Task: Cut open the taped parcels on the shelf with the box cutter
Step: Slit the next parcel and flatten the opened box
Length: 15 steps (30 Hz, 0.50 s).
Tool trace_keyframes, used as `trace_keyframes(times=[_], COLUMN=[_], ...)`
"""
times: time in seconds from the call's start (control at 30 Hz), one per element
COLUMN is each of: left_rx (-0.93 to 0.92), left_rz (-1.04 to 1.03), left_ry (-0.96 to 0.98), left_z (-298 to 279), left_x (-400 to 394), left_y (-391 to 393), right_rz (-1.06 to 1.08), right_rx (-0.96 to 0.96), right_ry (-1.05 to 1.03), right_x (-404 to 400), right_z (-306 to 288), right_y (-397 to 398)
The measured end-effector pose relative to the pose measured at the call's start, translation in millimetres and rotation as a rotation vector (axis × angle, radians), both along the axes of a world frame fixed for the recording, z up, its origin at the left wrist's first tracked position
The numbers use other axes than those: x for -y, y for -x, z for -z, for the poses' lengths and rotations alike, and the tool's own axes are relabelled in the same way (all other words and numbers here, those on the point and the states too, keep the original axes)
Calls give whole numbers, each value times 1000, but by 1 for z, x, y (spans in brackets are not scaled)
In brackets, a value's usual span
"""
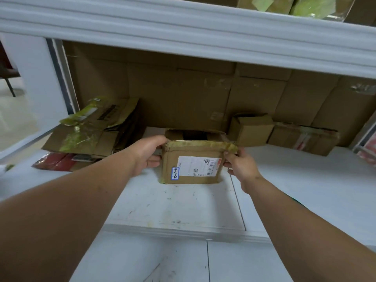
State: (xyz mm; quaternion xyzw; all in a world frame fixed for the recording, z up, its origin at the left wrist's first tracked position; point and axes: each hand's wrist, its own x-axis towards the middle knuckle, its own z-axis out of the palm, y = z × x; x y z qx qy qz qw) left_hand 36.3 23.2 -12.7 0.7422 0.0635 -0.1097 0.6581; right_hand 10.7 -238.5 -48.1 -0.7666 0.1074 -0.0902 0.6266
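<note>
We see a small cardboard box (192,159) standing on the white shelf (305,180), between the two hands. The left hand (145,154) holds the box at its left side, with the thumb on the top left corner and the fingers curled around the side. A grey thing shows just under this hand at the box edge; it may be the box cutter, but we cannot tell.

The right hand (241,166) pinches the right end of the box, near the yellowish tape (203,143) along the top front edge. So both hands are closed on the box, one on each side, and the box lies exactly between them. We judge they hold it so to keep it steady or to turn it.

The top seems already open: a dark hole shows there. Other boxes (252,127) lie well behind.
</note>
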Motion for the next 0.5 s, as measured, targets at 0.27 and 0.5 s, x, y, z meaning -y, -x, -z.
trace_keyframes(times=[0.27,0.5], left_rx=[27,-19], left_rz=[-119,-208], left_ry=[-6,-7], left_z=[1,6], left_x=[-22,-18], left_y=[7,8], right_rz=[-62,-133], right_rx=[-8,16], right_ry=[108,128], right_x=[-21,-16], right_z=[7,11], right_y=[-24,-52])
